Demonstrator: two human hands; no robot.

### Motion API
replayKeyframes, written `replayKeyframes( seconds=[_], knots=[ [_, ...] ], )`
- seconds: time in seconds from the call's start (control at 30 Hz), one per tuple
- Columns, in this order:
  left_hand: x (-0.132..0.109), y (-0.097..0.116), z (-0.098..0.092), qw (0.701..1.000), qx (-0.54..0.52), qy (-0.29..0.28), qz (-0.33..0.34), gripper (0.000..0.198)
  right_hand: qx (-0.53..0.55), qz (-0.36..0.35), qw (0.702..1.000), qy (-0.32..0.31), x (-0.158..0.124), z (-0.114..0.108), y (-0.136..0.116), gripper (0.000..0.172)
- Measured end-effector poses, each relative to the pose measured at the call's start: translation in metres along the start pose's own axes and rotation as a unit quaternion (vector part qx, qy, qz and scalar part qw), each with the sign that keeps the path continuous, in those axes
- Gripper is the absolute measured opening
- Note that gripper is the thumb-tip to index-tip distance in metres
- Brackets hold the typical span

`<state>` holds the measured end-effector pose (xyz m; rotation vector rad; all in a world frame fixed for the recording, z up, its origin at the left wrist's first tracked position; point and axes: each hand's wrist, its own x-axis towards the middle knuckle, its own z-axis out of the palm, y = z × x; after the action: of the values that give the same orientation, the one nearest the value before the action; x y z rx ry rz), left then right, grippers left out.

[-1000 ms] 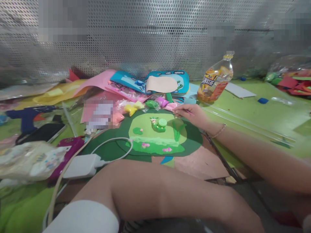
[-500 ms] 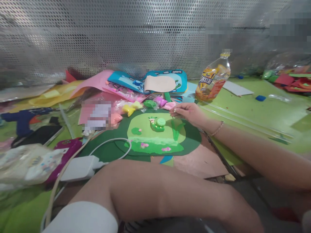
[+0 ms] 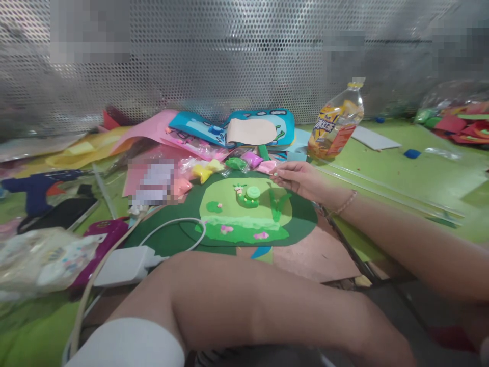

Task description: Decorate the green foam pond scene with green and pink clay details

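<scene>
My right hand [image 3: 301,181] reaches in from the right, a bracelet on its wrist. It hovers at the far right edge of a dark green felt board [image 3: 303,224]. Its fingers are pressed together in a pinch, with the tips next to a pink clay packet [image 3: 267,165]; what they hold is too small to name. On the board lies a light green patch [image 3: 225,196] with a small green clay snail [image 3: 250,194] and green stems [image 3: 275,204] just left of the hand. My left hand is out of view; only a bare limb [image 3: 244,306] crosses the bottom.
Green [image 3: 236,163], magenta [image 3: 254,159] and yellow [image 3: 206,171] clay packets lie behind the board. A drink bottle [image 3: 336,127] leans at the right. A white charger [image 3: 122,265], phones [image 3: 61,214], a blue glue gun [image 3: 38,186] and a plastic bag [image 3: 38,260] crowd the left. A perforated metal wall [image 3: 229,61] closes the back.
My right hand has shifted slightly left, from beside the green stems toward the pink clay packet. A thin pink stick seen in its fingers a second ago no longer shows.
</scene>
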<state>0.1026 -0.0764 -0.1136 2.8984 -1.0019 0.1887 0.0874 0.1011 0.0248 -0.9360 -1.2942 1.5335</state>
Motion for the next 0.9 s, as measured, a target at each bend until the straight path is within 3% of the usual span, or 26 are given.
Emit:
replayKeyframes(
  seconds=[0.17,0.3,0.47,0.63,0.8,0.9],
  knots=[
    [0.001,0.002,0.001,1.0,0.005,-0.007,-0.009,0.023,-0.02,0.005,1.0,0.004,0.0,0.0,0.0,0.018],
    [-0.002,0.003,-0.001,1.0,0.011,-0.003,-0.016,0.022,-0.023,0.003,1.0,0.017,0.002,-0.001,0.002,0.028],
    [-0.001,0.003,0.0,1.0,0.007,-0.015,-0.007,0.023,-0.023,-0.047,0.998,0.021,0.001,0.0,0.003,0.036],
    [-0.002,0.005,-0.007,0.998,0.013,-0.016,-0.052,0.019,-0.046,-0.081,0.995,0.023,-0.001,0.004,0.001,0.037],
    [-0.005,0.007,-0.027,0.995,-0.042,-0.079,-0.049,0.01,-0.048,-0.075,0.995,0.032,-0.002,0.003,-0.002,0.041],
    [-0.005,0.006,-0.029,0.993,-0.057,-0.098,-0.037,0.006,-0.037,-0.061,0.997,0.025,-0.001,0.002,-0.003,0.039]
  ],
)
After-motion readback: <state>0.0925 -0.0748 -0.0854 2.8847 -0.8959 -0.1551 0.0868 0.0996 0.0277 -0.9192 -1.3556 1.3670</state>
